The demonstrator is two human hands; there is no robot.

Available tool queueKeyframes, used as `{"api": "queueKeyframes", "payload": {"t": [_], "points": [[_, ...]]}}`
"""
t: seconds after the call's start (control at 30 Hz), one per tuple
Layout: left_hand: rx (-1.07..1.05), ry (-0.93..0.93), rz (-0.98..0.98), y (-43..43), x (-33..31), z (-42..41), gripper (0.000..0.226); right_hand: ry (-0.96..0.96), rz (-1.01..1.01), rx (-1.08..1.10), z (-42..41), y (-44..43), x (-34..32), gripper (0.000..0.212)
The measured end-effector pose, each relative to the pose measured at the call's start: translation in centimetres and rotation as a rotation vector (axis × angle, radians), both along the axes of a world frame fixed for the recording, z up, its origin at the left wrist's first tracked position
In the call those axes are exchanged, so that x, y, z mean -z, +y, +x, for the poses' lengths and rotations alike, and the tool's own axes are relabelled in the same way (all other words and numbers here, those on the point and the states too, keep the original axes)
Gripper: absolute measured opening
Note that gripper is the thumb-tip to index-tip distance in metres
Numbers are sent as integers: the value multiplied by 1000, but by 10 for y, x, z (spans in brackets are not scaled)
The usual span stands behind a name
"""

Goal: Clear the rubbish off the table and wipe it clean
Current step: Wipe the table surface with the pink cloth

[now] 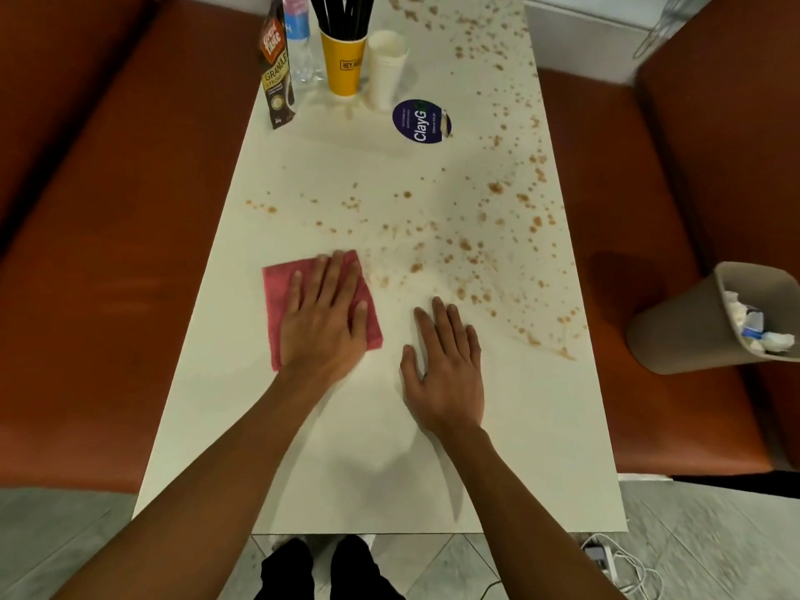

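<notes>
Pink wiping cloth (277,296) is lying flat on the white table (355,478), soft and limp, best pressed from above. Left hand (322,322) is pressing it with straight fingers; right hand (446,365) is resting flat, released, beside the brown spatter (467,249).

Bare table (368,461) nearby; yellow cup (344,62) and sachet (277,75) crowd far end.

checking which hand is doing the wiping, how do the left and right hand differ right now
The left hand presses flat on the pink cloth, while the right hand lies flat on the bare white table. The left hand reaches farther up the table, and the right hand sits nearer the person's edge. Both are palm down with fingers straight, gripping nothing, and both are short of the brown stains.
</notes>
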State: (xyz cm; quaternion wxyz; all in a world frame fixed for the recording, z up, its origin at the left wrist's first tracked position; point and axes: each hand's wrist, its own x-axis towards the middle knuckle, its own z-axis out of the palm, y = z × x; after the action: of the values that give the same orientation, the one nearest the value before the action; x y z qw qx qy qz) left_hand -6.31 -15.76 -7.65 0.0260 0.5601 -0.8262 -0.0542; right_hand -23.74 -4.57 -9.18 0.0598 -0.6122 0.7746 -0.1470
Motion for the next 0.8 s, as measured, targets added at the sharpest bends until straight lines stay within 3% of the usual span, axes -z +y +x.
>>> {"api": "queueKeyframes", "payload": {"t": [0.17, 0.3, 0.47, 0.6, 0.8], "points": [[-22, -23, 16, -3, 4, 49, 69, 8, 17, 1, 2, -2, -2, 61], [-107, 20, -4, -24, 2, 5, 71, 2, 15, 6, 1, -1, -1, 61], [109, -28, -23, 11, 1, 11, 66, -8, -4, 1, 0, 2, 1, 60], [-22, -24, 14, 1, 3, 52, 69, 2, 13, 2, 1, 0, 0, 61], [-59, 11, -1, -25, -2, -16, 71, -12, 0, 6, -1, -1, 2, 61]]}}
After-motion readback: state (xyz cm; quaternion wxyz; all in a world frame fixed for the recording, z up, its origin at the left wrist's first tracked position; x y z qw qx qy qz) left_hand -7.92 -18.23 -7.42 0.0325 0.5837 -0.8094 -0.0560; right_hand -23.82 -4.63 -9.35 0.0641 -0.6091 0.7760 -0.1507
